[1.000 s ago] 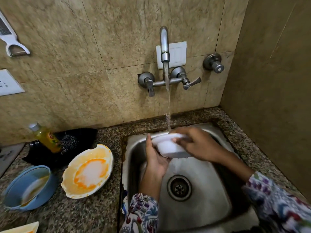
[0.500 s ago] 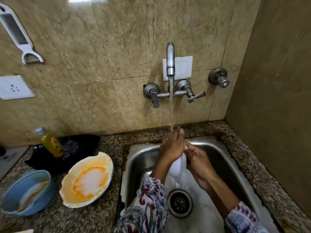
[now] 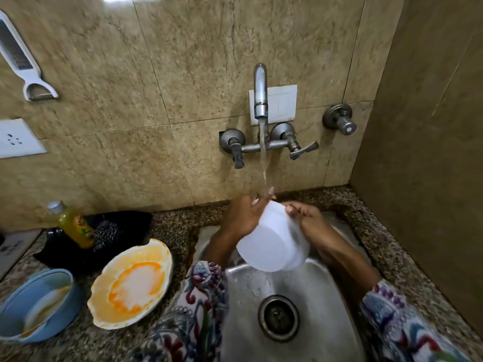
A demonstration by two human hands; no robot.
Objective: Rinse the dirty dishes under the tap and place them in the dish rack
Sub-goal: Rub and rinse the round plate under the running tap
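I hold a white bowl [image 3: 271, 241] on its side over the steel sink [image 3: 321, 304], its underside turned toward me. My left hand [image 3: 245, 215] grips its far left rim and my right hand [image 3: 308, 218] grips its right rim. Water runs from the tap [image 3: 260, 92] onto my left fingertips and the bowl's top edge, then drips off the bowl toward the drain [image 3: 278, 318]. A white plate smeared with orange sauce [image 3: 130, 283] and a blue bowl with residue [image 3: 36, 304] sit on the counter at the left. No dish rack is in view.
A yellow dish-soap bottle [image 3: 73, 223] and a steel scrubber [image 3: 107, 231] rest on a black tray behind the plate. A grater [image 3: 21, 58] and a socket [image 3: 15, 138] are on the wall at the left. A side wall closes the right.
The bowl was upright under the stream, then squeezed between both hands; now it is tipped on its side with its base toward me. The view has shifted downward.
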